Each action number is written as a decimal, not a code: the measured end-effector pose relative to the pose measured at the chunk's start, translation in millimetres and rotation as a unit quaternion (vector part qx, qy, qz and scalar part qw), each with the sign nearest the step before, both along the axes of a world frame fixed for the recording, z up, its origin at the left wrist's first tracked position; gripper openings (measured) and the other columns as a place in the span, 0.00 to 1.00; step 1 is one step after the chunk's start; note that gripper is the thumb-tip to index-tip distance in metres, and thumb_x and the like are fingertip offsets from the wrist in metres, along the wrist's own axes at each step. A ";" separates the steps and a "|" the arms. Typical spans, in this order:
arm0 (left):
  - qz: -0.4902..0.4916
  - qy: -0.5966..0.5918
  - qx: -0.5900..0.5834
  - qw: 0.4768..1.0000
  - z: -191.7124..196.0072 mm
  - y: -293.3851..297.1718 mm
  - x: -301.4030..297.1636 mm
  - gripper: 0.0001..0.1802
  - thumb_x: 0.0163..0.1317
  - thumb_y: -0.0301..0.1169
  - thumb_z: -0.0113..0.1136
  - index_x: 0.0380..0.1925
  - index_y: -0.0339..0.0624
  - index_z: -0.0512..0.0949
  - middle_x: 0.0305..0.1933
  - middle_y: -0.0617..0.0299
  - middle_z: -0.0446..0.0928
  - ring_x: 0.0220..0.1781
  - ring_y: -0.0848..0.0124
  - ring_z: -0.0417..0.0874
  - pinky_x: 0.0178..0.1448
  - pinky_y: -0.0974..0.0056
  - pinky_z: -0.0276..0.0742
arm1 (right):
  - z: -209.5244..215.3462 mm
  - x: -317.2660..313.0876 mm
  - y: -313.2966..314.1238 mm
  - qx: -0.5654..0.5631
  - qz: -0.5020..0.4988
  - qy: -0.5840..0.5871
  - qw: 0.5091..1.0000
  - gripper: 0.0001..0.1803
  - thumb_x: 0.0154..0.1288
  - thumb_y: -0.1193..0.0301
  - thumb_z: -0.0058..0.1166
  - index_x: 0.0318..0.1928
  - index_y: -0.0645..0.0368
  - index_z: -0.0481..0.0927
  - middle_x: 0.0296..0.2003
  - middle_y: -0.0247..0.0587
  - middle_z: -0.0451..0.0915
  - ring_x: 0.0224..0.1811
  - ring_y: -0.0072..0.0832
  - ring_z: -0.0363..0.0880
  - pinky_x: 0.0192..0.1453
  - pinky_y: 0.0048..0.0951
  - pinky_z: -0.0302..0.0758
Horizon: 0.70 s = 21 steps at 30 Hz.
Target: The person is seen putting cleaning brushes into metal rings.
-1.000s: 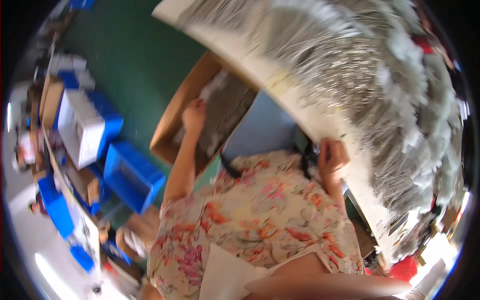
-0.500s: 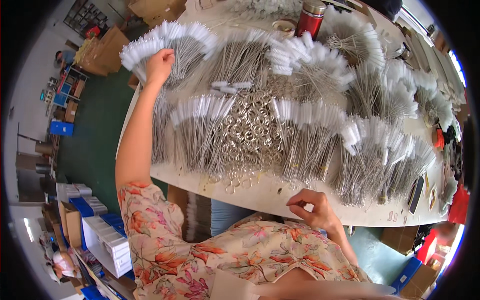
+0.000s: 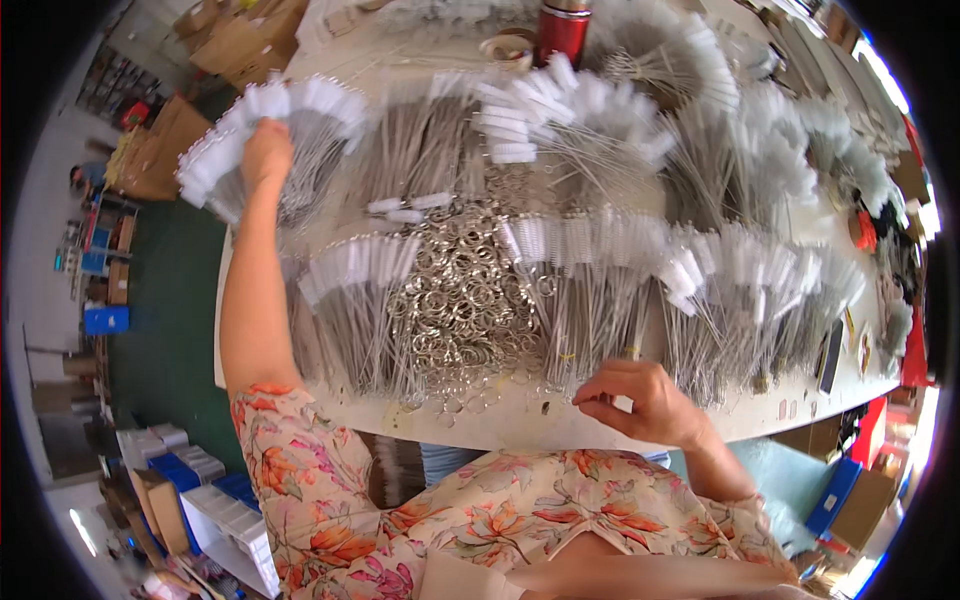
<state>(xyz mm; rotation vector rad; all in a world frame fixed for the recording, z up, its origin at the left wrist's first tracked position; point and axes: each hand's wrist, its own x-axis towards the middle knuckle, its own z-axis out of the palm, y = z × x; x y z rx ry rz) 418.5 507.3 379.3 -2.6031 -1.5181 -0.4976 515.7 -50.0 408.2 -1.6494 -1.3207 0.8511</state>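
Note:
At the far left of the table, my left hand (image 3: pixel 267 155) reaches into a fanned pile of white-bristled wire brushes (image 3: pixel 322 100). Its fingers are curled closed among the wire stems; whatever they grip is hidden. My right hand (image 3: pixel 645 398) is over the table's front edge, thumb and fingers bent into a pinch. Nothing shows clearly between those fingertips. Left of it, a heap of metal rings (image 3: pixel 465 290) fills the middle of the table, with several thin loose rings at its near edge. Standing bundles of wire brushes (image 3: pixel 605 250) flank the heap.
Further brush bundles (image 3: pixel 740 150) cover the right and back of the table (image 3: pixel 480 428). A red flask (image 3: pixel 563 35) and a tape roll (image 3: pixel 507 47) stand behind. Cartons (image 3: pixel 165 150) and a white crate (image 3: pixel 228 525) are at the left beyond the table.
The view has shifted, so the table sits lower and further left. My left hand has turned and stays at the far-left brushes. My right hand has moved forward over the table edge, still pinched.

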 end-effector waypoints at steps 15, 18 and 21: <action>-0.231 -0.073 -0.244 0.939 -24.7 -110.1 57.6 0.13 0.54 0.36 0.60 0.22 0.35 0.78 0.24 0.55 0.80 0.26 0.65 0.80 0.34 0.62 0.73 | 15.0 214.9 141.8 -0.098 -0.153 -0.387 0.904 0.11 0.51 0.63 0.52 0.33 0.52 0.82 0.33 0.40 0.81 0.37 0.39 0.80 0.42 0.37 0.76; -0.250 -0.106 -0.291 0.917 -30.7 -104.8 51.3 0.11 0.53 0.33 0.60 0.21 0.35 0.77 0.22 0.58 0.80 0.23 0.71 0.78 0.32 0.65 0.72 | -4.6 228.8 170.8 -0.195 -0.212 -0.359 0.888 0.13 0.46 0.60 0.56 0.32 0.51 0.82 0.34 0.41 0.81 0.39 0.40 0.80 0.43 0.37 0.76; -0.227 -0.129 -0.376 0.889 -23.4 -112.1 50.9 0.10 0.53 0.32 0.61 0.20 0.36 0.76 0.20 0.61 0.77 0.21 0.75 0.75 0.29 0.69 0.69 | -20.4 241.0 179.6 -0.239 -0.217 -0.356 0.877 0.16 0.42 0.59 0.58 0.33 0.51 0.83 0.36 0.43 0.81 0.40 0.41 0.80 0.44 0.40 0.76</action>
